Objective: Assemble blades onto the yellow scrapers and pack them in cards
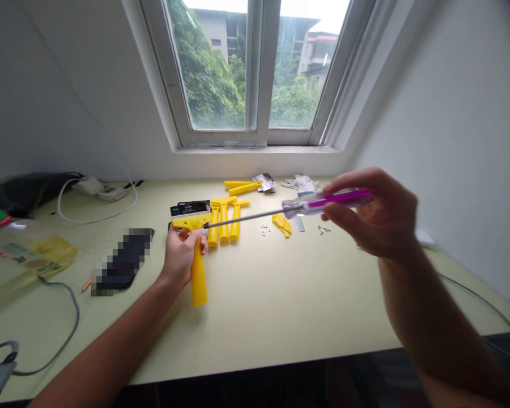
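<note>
in the head view, a pale green desk (255, 323) runs under a white-framed window (255, 73). on its left lie a clear plastic bag (21, 263), a black bag (29, 192), a white cable (93, 215), a grey cable (66, 334), a pencil (86, 284) and a phone (123, 260), blurred out. toward the back are yellow plastic handles (224, 224), a curved yellow piece (281, 225), tiny nuts (263, 229), small screws (323, 229), a foil packet (264, 181) and white gloves (301, 183).

a yellow pistol-grip tool (198, 272) with a black head stands just in front of the handles, and the shaft of a purple and clear screwdriver (340, 198) reaches across the view, passing in front of them, with its tip at the tool's top, right beside the left hand.

the left hand (181, 258) is closed around the tool's grip. the right hand (369, 212) is raised above the desk, its fingers (348, 182) curled around the screwdriver's handle.
</note>
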A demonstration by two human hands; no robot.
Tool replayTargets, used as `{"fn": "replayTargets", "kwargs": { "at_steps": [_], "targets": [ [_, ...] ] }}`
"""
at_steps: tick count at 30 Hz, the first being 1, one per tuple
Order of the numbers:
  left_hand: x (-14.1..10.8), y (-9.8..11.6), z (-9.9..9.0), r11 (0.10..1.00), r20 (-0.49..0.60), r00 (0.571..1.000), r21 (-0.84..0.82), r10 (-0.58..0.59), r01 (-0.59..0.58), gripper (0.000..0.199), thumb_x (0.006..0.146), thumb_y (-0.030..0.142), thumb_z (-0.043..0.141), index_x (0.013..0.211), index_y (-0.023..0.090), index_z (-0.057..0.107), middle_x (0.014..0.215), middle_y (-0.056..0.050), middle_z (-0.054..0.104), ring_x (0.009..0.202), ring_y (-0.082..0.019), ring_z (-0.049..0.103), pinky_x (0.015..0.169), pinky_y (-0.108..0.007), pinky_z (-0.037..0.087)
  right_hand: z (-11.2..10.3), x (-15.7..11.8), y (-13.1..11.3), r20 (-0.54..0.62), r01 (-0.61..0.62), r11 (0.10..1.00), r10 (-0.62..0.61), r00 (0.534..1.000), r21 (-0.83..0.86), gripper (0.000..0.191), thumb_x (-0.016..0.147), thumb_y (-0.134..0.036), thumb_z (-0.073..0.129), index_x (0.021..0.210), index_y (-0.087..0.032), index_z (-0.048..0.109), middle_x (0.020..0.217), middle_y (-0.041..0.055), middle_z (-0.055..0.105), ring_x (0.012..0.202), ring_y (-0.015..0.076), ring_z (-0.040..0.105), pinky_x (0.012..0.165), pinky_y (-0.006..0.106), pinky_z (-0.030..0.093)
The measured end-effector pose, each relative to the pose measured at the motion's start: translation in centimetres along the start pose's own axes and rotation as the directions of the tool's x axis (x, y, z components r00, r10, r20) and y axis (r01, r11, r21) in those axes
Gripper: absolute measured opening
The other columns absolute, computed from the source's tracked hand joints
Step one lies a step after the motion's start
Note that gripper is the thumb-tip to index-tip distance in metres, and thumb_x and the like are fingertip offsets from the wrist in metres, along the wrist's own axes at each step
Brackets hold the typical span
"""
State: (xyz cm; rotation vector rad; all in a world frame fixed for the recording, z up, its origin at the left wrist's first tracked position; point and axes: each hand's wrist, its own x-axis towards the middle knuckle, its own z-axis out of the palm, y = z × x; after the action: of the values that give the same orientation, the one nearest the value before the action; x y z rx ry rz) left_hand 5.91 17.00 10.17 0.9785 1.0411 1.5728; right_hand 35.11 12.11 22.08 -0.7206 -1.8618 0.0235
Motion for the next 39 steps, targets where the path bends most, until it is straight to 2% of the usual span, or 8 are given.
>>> {"fn": "replayTargets", "kwargs": {
  "at_steps": [4, 9, 12, 16, 21, 24, 31, 39],
  "targets": [
    [0.0, 0.4, -0.2, 0.997, 0.000, 1.000, -0.073, 0.023, -0.023, 0.032, 0.070, 0.016, 0.065, 0.094, 0.022, 0.046, 0.080, 0.004, 0.055, 0.052, -0.008, 0.056, 0.042, -0.020, 0.042, -0.7, -5.5, 1.6, 0.174, -0.223, 0.975, 0.222, 0.960, -0.013, 0.034, 0.080, -0.020, 0.071, 0.113, -0.026, 0.067, 0.099, 0.0038, 0.073, 0.078, 0.0193, 0.072, 0.066, 0.030, 0.062],
    [-0.7, 0.1, 0.1, 0.995, 0.071, 0.996, -0.082, -0.047, 0.053, 0.034, 0.072, 0.019, 0.065, 0.099, 0.022, 0.046, 0.077, 0.003, 0.059, 0.054, -0.011, 0.059, 0.044, -0.021, 0.042, 0.2, -12.3, 5.2, 0.388, -0.548, 0.837, 0.508, 0.768, -0.012, 0.030, 0.086, -0.030, 0.065, 0.116, -0.024, 0.065, 0.104, 0.0077, 0.073, 0.092, 0.0241, 0.072, 0.081, 0.037, 0.061],
    [-1.0, -0.3, 0.3, 0.989, 0.128, 0.985, -0.086, -0.113, 0.124, 0.035, 0.072, 0.020, 0.065, 0.101, 0.022, 0.046, 0.073, 0.003, 0.059, 0.053, -0.011, 0.058, 0.044, -0.021, 0.042, 0.5, -13.2, 5.9, 0.484, -0.567, 0.806, 0.569, 0.665, -0.168, 0.036, 0.086, -0.036, 0.063, 0.120, -0.024, 0.062, 0.112, 0.0098, 0.071, 0.102, 0.0267, 0.068, 0.090, 0.044, 0.056],
    [-1.4, -0.9, 0.5, 0.978, 0.173, 0.972, -0.103, -0.161, 0.180, 0.032, 0.073, 0.020, 0.065, 0.098, 0.021, 0.046, 0.067, 0.005, 0.055, 0.051, -0.010, 0.055, 0.045, -0.021, 0.040, 0.8, -12.3, 6.0, 0.589, -0.488, 0.824, 0.555, 0.587, -0.288, 0.027, 0.088, -0.038, 0.058, 0.108, -0.023, 0.066, 0.110, 0.0104, 0.068, 0.095, 0.0245, 0.067, 0.086, 0.042, 0.055],
    [-1.9, -1.3, 1.2, 0.946, 0.230, 0.943, -0.165, -0.238, 0.279, 0.030, 0.074, 0.024, 0.064, 0.097, 0.022, 0.046, 0.076, 0.004, 0.056, 0.050, -0.009, 0.055, 0.041, -0.020, 0.037, 2.0, -10.5, 6.8, 0.609, -0.280, 0.895, 0.442, 0.659, -0.346, 0.024, 0.090, -0.038, 0.056, 0.107, -0.026, 0.066, 0.117, 0.0086, 0.065, 0.112, 0.0256, 0.059, 0.097, 0.044, 0.046],
    [-2.0, -1.3, 1.4, 0.921, 0.272, 0.919, -0.189, -0.284, 0.341, 0.028, 0.075, 0.028, 0.062, 0.097, 0.020, 0.046, 0.080, 0.001, 0.058, 0.048, -0.009, 0.054, 0.040, -0.021, 0.036, 4.2, -8.7, 8.2, 0.609, -0.186, 0.907, 0.394, 0.689, -0.376, 0.022, 0.093, -0.031, 0.051, 0.104, -0.023, 0.068, 0.108, 0.0081, 0.069, 0.101, 0.0228, 0.063, 0.089, 0.039, 0.049],
    [-1.9, -0.9, 0.7, 0.838, 0.362, 0.877, -0.325, -0.317, 0.438, 0.020, 0.074, 0.027, 0.055, 0.091, 0.018, 0.050, 0.082, -0.004, 0.061, 0.050, -0.012, 0.055, 0.041, -0.022, 0.034, 10.4, -5.1, 10.7, 0.662, 0.149, 0.787, 0.382, 0.644, -0.599, 0.021, 0.091, -0.020, 0.051, 0.090, -0.018, 0.072, 0.086, 0.0087, 0.073, 0.086, 0.0225, 0.063, 0.078, 0.034, 0.044],
    [-2.0, -0.6, 0.5, 0.820, 0.382, 0.867, -0.345, -0.321, 0.456, 0.017, 0.074, 0.021, 0.053, 0.091, 0.018, 0.054, 0.080, -0.004, 0.059, 0.053, -0.013, 0.056, 0.043, -0.022, 0.035, 11.1, -5.5, 10.8, 0.641, 0.135, 0.745, 0.448, 0.623, -0.653, 0.025, 0.089, -0.013, 0.046, 0.077, -0.015, 0.068, 0.079, 0.0119, 0.070, 0.075, 0.0213, 0.063, 0.066, 0.029, 0.038]
  ]
}}
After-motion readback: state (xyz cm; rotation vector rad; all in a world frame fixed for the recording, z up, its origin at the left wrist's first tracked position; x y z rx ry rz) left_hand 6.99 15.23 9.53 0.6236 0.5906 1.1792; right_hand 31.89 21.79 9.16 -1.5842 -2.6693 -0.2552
